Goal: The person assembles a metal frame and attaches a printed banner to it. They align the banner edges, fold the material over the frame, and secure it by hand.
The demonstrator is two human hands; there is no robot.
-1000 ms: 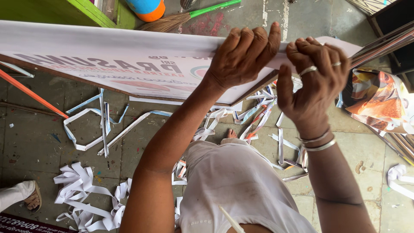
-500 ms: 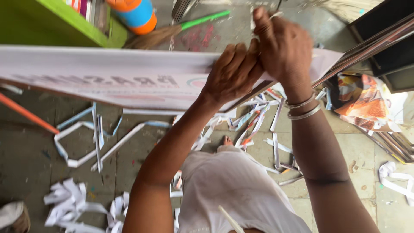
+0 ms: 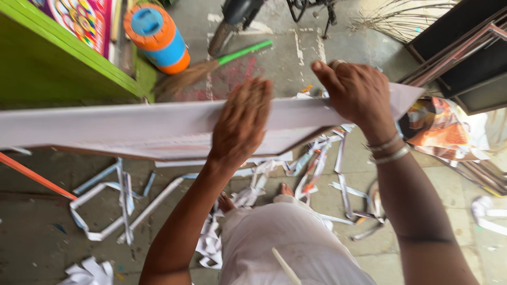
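A long white printed board (image 3: 121, 129) stretches across the view from the left edge to the right, held edge-up above the floor. My left hand (image 3: 242, 124) lies flat over its upper edge near the middle, fingers spread and blurred. My right hand (image 3: 355, 92) grips the board's right end, thumb on top; it wears a ring, with bangles on the wrist. My white-clad legs and bare feet (image 3: 285, 190) stand below the board.
White paper strips (image 3: 113, 203) litter the concrete floor. A green shelf (image 3: 58, 68) stands top left beside an orange-and-blue jug (image 3: 156, 37) and a green-handled broom (image 3: 211, 66). Dark frames (image 3: 465, 63) lean at right above a colourful print (image 3: 438, 129). An orange rod (image 3: 31, 177) is at left.
The board has tilted edge-on, hiding its printed face. My right hand slid from near the left hand to the board's right end. My left hand flattened over the top edge.
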